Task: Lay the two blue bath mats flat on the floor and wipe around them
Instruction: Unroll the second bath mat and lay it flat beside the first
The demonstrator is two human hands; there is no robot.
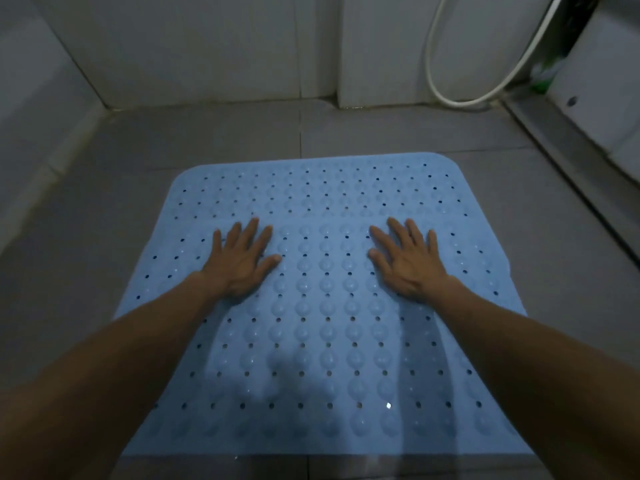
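Both the left hand (242, 261) and right hand (407, 259) pressed flat, fingers spread, gripping nothing, on the blue mat (322, 341); it showed no writing.

Floor (398, 129): grey tiles, dim light. Walls (207, 46): pale tiles. White hose (437, 88) looped at right.

Hidden and cut-off parts of the scene

Both forearms leave the bottom corners and cover the blue mat's (322, 306) near corners; whether it is one mat or two overlapping cannot be told. The hose (446, 95) loop runs off the top edge; a green object (541, 85) behind it is blurred.
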